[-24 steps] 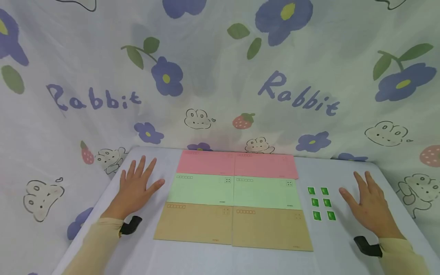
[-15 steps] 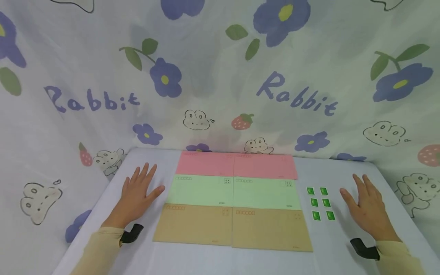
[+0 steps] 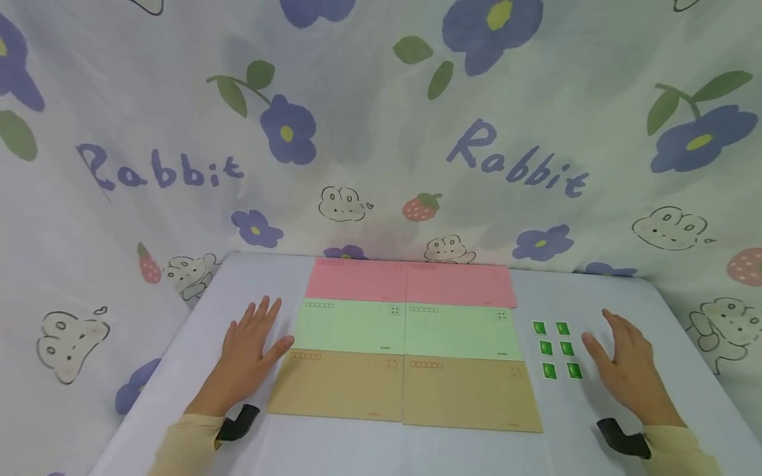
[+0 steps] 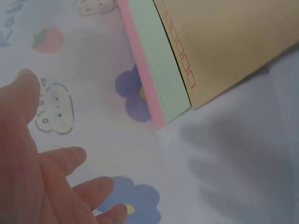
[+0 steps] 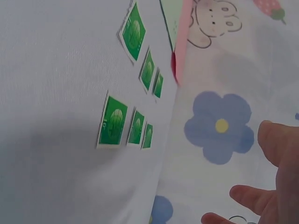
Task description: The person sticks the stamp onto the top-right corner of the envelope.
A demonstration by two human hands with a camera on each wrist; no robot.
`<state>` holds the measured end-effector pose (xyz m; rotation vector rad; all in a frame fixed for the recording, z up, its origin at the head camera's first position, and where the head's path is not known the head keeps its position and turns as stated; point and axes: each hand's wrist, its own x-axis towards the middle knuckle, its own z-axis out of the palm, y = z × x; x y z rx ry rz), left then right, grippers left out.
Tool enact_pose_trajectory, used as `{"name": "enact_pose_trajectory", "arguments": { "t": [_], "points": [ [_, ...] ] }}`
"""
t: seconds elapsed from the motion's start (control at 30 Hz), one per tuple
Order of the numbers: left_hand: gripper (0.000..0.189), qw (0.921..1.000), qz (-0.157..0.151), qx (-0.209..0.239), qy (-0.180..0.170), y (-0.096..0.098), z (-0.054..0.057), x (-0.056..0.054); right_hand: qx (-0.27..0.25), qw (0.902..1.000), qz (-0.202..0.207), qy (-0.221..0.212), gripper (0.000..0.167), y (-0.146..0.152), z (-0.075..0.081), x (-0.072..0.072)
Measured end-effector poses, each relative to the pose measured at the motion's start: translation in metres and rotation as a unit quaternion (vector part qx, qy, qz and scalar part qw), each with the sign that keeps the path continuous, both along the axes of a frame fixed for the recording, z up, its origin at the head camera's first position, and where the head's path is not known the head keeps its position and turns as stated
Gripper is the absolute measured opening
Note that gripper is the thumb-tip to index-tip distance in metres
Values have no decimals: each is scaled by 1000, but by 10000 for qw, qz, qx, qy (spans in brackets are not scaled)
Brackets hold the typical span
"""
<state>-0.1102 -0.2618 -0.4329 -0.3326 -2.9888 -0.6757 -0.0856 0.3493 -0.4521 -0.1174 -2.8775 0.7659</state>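
Fingers (image 3: 254,324) loose and released: left hand (image 3: 245,360), right hand (image 3: 631,371).
Just beside right hand, six green stamps (image 3: 567,348) in two columns; between hands, six envelopes (image 3: 417,336) in pink, green and brown pairs; below, white tabletop (image 3: 333,449); behind, printed cloth (image 3: 381,158).

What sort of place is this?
Probably an indoor table workspace, though the room itself is hidden: a white table with envelopes and stamps laid out, and a rabbit-print cloth hanging behind.
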Motion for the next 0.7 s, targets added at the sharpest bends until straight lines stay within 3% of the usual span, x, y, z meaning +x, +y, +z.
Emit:
{"name": "enact_pose_trajectory", "arguments": {
  "t": [0.4,0.7],
  "points": [
    [73,9983,-353,456,37,15,-5,14,-307,9994,-127,-131,71,-10,-6,8],
    [72,9976,-410,544,-96,27,-19,20,-534,9985,-130,-33,65,-14,-17,13]
  ]
}}
